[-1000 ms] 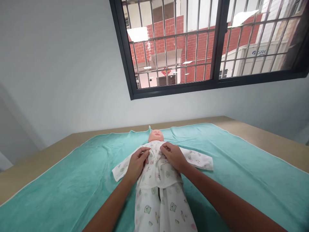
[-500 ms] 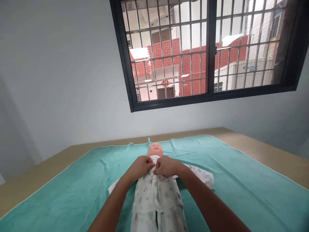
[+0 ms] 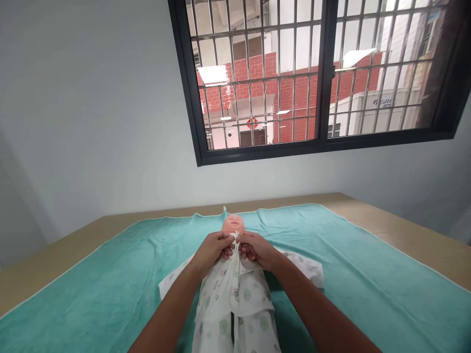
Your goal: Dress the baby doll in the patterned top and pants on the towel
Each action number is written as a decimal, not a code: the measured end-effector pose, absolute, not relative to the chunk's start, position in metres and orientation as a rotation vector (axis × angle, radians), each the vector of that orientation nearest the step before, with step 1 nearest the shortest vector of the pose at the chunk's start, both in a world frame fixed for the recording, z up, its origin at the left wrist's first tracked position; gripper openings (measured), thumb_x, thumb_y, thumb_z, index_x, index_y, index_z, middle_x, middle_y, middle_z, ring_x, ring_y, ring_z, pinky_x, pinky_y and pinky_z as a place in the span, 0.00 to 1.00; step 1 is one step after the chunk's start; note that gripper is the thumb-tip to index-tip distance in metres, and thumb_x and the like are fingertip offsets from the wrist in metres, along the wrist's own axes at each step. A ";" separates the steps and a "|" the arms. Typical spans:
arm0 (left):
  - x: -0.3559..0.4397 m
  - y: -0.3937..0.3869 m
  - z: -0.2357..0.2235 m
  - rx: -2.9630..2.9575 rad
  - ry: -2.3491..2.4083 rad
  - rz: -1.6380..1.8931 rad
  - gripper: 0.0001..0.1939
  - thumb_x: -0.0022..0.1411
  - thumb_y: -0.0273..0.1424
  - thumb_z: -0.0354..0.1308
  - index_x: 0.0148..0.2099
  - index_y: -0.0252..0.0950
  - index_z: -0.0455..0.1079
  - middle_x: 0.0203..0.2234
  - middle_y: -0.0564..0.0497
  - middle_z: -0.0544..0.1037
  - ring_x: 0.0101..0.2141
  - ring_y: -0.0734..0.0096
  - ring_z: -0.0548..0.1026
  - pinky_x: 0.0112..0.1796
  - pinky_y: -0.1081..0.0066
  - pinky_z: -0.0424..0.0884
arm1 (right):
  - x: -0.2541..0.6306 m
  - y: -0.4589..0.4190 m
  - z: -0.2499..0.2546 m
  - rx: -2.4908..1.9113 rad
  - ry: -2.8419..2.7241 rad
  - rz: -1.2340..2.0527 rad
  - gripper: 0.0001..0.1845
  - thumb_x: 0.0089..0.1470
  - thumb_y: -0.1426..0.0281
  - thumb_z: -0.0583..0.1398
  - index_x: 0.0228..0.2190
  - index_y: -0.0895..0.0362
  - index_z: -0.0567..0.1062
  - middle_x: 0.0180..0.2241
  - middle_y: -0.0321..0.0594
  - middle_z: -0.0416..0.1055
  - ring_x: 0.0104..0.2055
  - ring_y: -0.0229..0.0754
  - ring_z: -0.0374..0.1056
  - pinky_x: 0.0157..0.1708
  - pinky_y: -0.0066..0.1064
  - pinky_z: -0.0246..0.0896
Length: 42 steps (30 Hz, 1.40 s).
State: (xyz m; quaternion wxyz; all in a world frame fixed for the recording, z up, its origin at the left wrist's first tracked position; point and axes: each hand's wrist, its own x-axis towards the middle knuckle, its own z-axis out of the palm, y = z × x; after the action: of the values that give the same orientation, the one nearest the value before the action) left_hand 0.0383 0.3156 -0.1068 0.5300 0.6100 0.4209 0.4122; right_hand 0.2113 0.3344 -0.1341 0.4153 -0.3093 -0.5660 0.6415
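Note:
A baby doll (image 3: pixel 233 223) lies on its back, head toward the wall, dressed in a white patterned baby shirt (image 3: pixel 221 299) and matching trousers (image 3: pixel 217 336). At the top of the shirt's front opening, just under the doll's chin, my left hand (image 3: pixel 215 249) pinches one edge of the cloth. My right hand (image 3: pixel 257 250) pinches the other edge close beside it. Between the fingertips the cloth is drawn up into a raised fold. The sleeves stretch out to both sides, partly behind my forearms. Any fastener under my fingers is too small to make out.
Beneath the doll a teal blanket (image 3: pixel 125 279) with a pale edge covers most of a wooden table (image 3: pixel 390 220). Behind the table rises a white wall (image 3: pixel 110 122) with a dark-framed, barred window (image 3: pixel 257 152).
Both hands have moved slightly up toward the doll's neck, and the cloth between them is now lifted into a fold. The camera view has shifted a little.

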 end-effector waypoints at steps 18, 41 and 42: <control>0.043 0.320 -0.125 1.514 0.972 1.078 0.14 0.56 0.41 0.61 0.35 0.35 0.67 0.21 0.55 0.71 0.19 0.80 0.65 0.20 0.79 0.60 | 0.223 0.340 -0.149 -0.664 -1.432 1.728 0.15 0.44 0.66 0.67 0.33 0.60 0.73 0.27 0.35 0.69 0.23 0.29 0.64 0.17 0.19 0.46; 0.033 0.323 -0.129 1.405 0.838 1.062 0.11 0.54 0.34 0.63 0.37 0.36 0.65 0.19 0.56 0.70 0.19 0.80 0.64 0.19 0.80 0.57 | 0.223 0.335 -0.138 -0.821 -1.759 1.496 0.14 0.43 0.65 0.67 0.31 0.57 0.70 0.16 0.27 0.64 0.16 0.29 0.56 0.17 0.23 0.48; 0.032 0.324 -0.128 1.380 0.846 1.069 0.12 0.54 0.34 0.64 0.37 0.36 0.65 0.19 0.56 0.70 0.18 0.80 0.64 0.19 0.80 0.57 | 0.222 0.334 -0.137 -0.826 -1.782 1.472 0.14 0.43 0.65 0.67 0.31 0.57 0.69 0.15 0.26 0.62 0.15 0.29 0.55 0.17 0.23 0.48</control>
State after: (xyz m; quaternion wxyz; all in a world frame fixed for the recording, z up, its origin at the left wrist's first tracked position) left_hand 0.0324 0.3236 -0.1285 0.5653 0.5869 0.3596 0.4547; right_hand 0.2223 0.3340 -0.1368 0.3369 -0.3169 -0.6835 0.5647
